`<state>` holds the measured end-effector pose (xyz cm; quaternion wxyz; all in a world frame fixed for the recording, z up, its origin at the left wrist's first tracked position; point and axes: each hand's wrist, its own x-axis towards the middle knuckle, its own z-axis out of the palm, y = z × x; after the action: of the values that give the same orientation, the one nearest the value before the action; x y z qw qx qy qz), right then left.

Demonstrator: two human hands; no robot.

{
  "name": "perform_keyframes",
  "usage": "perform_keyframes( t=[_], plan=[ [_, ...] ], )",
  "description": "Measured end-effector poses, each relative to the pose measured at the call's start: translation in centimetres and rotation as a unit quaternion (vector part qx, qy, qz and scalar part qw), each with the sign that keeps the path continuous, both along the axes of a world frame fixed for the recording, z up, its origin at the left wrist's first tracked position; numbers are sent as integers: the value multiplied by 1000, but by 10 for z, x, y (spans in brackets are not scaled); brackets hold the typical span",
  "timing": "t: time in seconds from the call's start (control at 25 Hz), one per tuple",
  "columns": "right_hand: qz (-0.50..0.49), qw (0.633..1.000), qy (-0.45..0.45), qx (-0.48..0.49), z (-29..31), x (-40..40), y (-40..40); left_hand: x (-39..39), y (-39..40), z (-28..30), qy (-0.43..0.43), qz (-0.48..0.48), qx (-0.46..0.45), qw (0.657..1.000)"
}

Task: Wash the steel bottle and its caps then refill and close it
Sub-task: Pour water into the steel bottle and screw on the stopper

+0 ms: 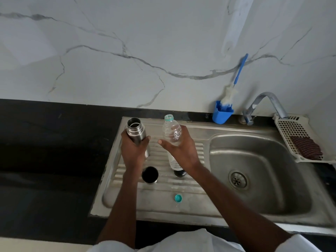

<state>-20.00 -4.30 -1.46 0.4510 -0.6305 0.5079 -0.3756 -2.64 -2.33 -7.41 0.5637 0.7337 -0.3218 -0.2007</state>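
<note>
My left hand (133,148) grips the open steel bottle (136,130), upright over the drainboard (160,195), its threaded mouth bare. My right hand (180,150) holds a clear plastic water bottle (172,133), uncapped and upright, right beside the steel one. Below my hands a dark steel cup-cap (150,174) stands on the drainboard. A second dark cap (180,173) is partly hidden under my right wrist. A small teal plastic cap (178,198) lies nearer the front edge.
The sink basin (258,171) with its drain lies to the right, under a steel tap (267,104). A blue holder (222,111) with a bottle brush stands at the back. A white rack (291,128) holds a dark scrubber. Black counter (54,151) spreads left.
</note>
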Motion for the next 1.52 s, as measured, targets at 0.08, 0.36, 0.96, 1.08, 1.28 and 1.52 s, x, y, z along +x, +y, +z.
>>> perform_keyframes(
  t=[0.08, 0.36, 0.96, 1.08, 1.28, 1.52],
  plan=[
    [9, 1000, 1, -8, 1, -6, 3, -8, 13, 4, -4, 24, -30, 999],
    [59, 995, 76, -17, -5, -58, 21, -82, 94, -23, -223, -26, -22, 974],
    [139, 987, 73, 27, -29, -131, 27, -164, 133, -84, -247, -110, 230, 935],
    [124, 989, 72, 25, -22, -143, 17, -169, 111, -60, -154, -53, 154, 975],
    [87, 992, 88, -3, -20, -155, 4, -177, 48, 15, 199, 16, -34, 979],
    [47, 991, 122, -40, -18, -165, -14, -178, 2, 51, 354, -70, -87, 928]
  ],
)
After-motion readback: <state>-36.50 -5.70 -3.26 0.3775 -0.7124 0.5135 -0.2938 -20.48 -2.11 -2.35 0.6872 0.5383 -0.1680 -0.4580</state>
